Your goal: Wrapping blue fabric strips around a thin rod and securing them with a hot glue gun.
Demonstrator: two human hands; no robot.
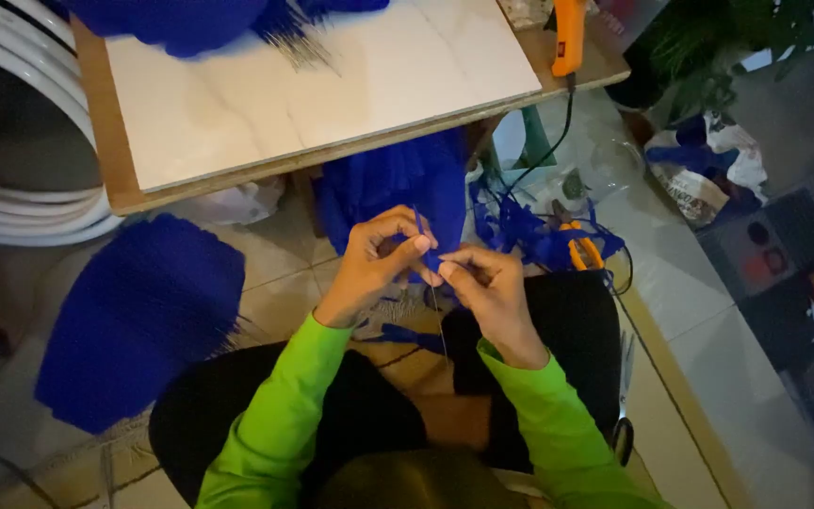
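Both my hands meet in front of me over my lap, in bright green sleeves. My left hand (377,264) pinches a small piece of blue material (431,260) between thumb and fingers. My right hand (490,294) pinches the same piece from the other side, with a thin wire stem (436,306) hanging down from it. A heap of blue material (398,184) lies on the floor just beyond my hands, under the table edge.
A low wooden table (115,179) with a pale marble-look tile (332,85) on top stands ahead; an orange glue gun (569,36) rests at its right corner. Orange-handled pliers (580,247) lie among blue scraps. A large blue pile (138,316) lies left. White coiled tubing (11,198) sits far left.
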